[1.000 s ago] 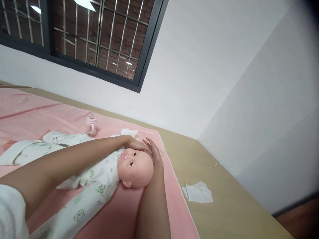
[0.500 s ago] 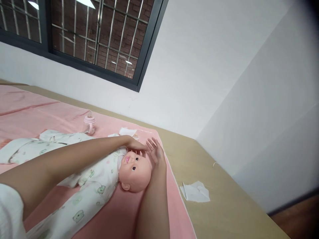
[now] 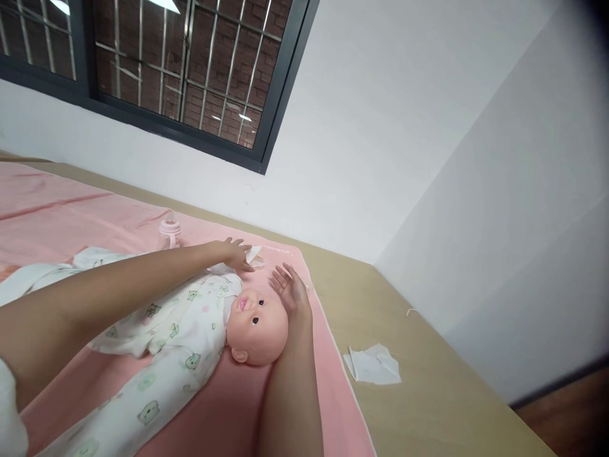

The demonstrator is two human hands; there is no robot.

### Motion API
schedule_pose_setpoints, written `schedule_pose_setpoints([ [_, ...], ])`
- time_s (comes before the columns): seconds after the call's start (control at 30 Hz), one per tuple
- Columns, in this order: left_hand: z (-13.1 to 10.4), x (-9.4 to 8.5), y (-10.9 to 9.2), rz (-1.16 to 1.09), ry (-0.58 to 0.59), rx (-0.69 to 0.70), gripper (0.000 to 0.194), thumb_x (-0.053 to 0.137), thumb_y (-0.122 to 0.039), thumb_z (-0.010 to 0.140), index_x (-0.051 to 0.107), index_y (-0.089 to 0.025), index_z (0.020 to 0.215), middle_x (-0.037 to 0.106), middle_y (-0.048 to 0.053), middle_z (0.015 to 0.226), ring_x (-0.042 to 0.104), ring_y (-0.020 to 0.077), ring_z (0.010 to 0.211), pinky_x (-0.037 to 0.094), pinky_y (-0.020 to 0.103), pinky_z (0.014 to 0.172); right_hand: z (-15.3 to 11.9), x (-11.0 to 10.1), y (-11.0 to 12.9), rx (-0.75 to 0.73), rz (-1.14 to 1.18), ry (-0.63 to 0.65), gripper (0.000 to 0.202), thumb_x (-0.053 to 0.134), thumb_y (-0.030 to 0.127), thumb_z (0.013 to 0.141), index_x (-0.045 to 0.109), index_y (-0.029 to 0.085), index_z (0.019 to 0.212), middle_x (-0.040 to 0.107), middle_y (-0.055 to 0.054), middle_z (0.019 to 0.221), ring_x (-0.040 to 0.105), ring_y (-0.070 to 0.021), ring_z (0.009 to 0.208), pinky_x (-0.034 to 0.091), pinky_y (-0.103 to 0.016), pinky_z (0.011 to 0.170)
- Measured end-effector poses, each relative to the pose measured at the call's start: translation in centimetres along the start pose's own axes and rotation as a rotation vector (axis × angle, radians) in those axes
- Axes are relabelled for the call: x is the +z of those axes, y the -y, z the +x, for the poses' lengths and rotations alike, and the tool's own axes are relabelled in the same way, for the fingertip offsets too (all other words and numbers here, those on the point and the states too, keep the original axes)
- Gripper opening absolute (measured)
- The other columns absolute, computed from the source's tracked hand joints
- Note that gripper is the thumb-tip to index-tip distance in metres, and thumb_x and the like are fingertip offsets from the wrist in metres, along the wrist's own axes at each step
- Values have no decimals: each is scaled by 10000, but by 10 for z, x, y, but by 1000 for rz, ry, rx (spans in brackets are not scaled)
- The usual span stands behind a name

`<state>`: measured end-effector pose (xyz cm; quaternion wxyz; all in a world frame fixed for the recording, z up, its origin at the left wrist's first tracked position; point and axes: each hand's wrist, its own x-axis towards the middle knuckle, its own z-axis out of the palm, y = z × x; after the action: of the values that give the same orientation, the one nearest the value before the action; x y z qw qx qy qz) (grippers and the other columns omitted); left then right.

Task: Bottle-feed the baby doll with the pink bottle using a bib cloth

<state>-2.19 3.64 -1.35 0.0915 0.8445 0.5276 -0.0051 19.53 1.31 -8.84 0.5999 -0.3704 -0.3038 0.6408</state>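
Observation:
A baby doll [image 3: 259, 330] lies on its back on a pink sheet, in a white outfit [image 3: 185, 324] with green animal prints. Its bald head rests against my right forearm. My right hand [image 3: 291, 289] is beyond the head, palm turned up, fingers stretched out and holding nothing. My left arm crosses above the doll's body. At its end my left hand [image 3: 235, 255] has its fingers spread over a white tissue or wipe [image 3: 254, 254], which it partly hides; whether the fingers touch it I cannot tell.
A pink-capped baby bottle [image 3: 170, 233] stands behind the doll. Folded white tissue [image 3: 373, 365] lies on the tan surface [image 3: 404, 406] to the right of the pink sheet [image 3: 333, 393]. A wall with a barred window [image 3: 190, 70] rises behind.
My left hand has left the doll's face and moved left and away to the white tissue, its fingers spreading. My right hand has shifted slightly left.

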Motion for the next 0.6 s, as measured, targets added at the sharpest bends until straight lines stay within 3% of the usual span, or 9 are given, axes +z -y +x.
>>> schedule_pose_setpoints([
  [0.07,3,2,4,18,23,-19,449,558,-612,779,705,-338,1103,248,21,1555,76,388,1437,57,620,1109,1,0,-1,3,-2,-3,248,622,320,810,605,220,1037,673,-47,1062,669,-150,844,576,-280,713],
  [0.17,9,4,8,45,47,-30,486,533,-613,798,657,-350,1187,249,23,1553,94,391,1435,89,624,1106,2,-1,-2,8,-3,-7,238,617,318,812,604,220,1029,673,-48,1055,669,-152,841,577,-283,711],
  [0.33,14,5,15,88,49,1,455,518,-577,824,650,-343,1191,251,28,1556,135,401,1422,185,615,1082,4,-2,-4,4,-1,-17,236,628,321,800,607,218,1011,668,-49,1059,666,-145,833,573,-274,697],
  [0.47,18,8,20,99,23,26,350,573,-447,800,693,-293,1090,312,40,1532,161,398,1410,221,597,1071,6,-2,-5,6,-5,-16,238,643,326,785,609,223,996,666,-48,1070,661,-143,841,571,-279,715],
  [0.6,20,11,25,53,-47,51,487,628,-360,715,627,-245,1188,413,102,1469,270,398,1356,300,587,1033,7,-3,-6,4,-14,-26,239,639,334,786,607,219,993,660,-53,1086,661,-144,854,569,-291,738],
])
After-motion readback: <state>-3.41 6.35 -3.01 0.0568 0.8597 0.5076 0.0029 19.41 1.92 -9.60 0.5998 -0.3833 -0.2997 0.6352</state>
